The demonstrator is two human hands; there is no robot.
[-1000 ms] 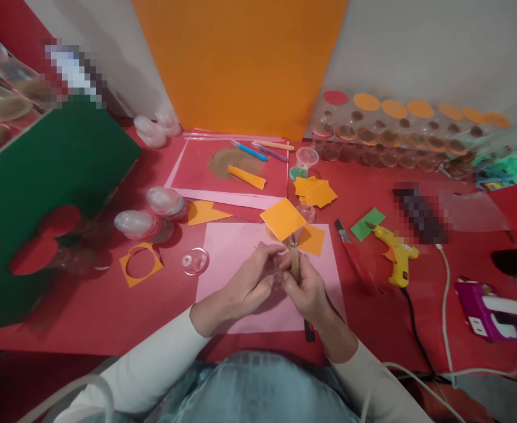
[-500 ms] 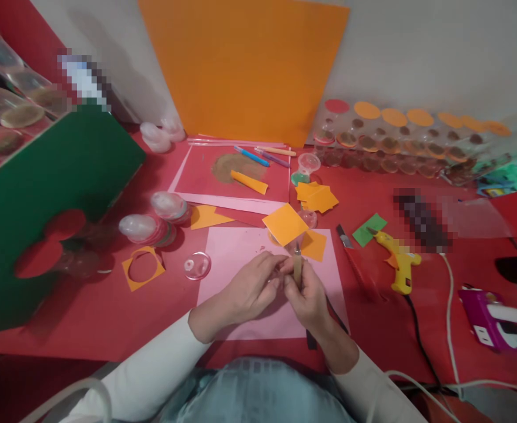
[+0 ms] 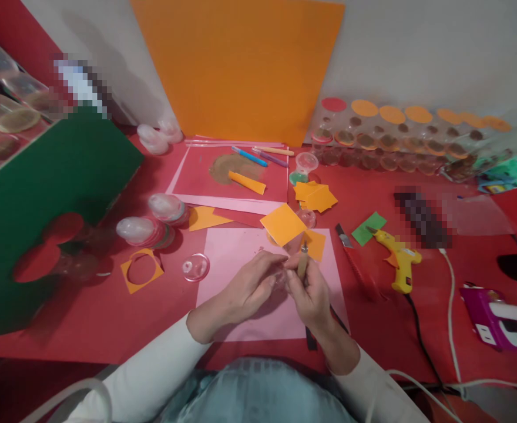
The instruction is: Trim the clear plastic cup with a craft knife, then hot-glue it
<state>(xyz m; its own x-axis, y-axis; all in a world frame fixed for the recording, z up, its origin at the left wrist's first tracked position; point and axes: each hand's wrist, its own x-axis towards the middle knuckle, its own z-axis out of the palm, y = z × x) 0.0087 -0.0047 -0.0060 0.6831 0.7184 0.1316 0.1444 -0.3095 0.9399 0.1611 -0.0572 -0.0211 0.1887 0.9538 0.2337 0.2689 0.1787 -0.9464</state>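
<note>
Over the pink paper sheet (image 3: 225,249), my two hands are close together. My left hand (image 3: 248,288) has its fingers bent round a small clear plastic piece (image 3: 279,278), mostly hidden between the hands; its exact shape is unclear. In my right hand (image 3: 312,296) is a craft knife (image 3: 302,265) with a tan handle, its tip pointing up and away from me. The right fingertips are beside the plastic piece. Just beyond them lies an orange paper square (image 3: 283,224). A clear round lid (image 3: 195,267) rests at the sheet's left edge.
A yellow glue gun (image 3: 399,258) and a red box cutter (image 3: 359,270) lie to the right. Stacked clear cups (image 3: 146,230) stand at left, near a green board (image 3: 64,194). Cups with orange discs (image 3: 390,126) line the wall. An orange cut-out frame (image 3: 128,282) lies at left.
My right hand has shifted slightly right, and the craft knife now leans more to the right. More of the clear plastic piece shows between the hands. The view has shifted slightly.
</note>
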